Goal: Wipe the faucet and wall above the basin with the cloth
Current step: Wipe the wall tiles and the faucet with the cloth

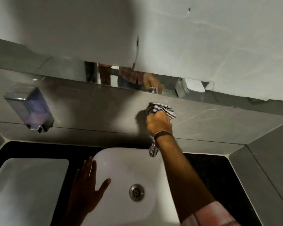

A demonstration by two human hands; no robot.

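My right hand is closed around a black-and-white striped cloth and presses it against the grey tiled wall above the white basin. One end of the cloth hangs down beside my wrist. My left hand lies flat with fingers spread on the basin's left rim. The basin's metal drain shows in its bowl. No faucet is visible; my right arm covers the back of the basin.
A wall-mounted soap dispenser with purple liquid hangs at the left. A mirror, mostly covered by white sheeting, runs above the tiles. A second white basin sits at the left on the black counter. A side wall closes the right.
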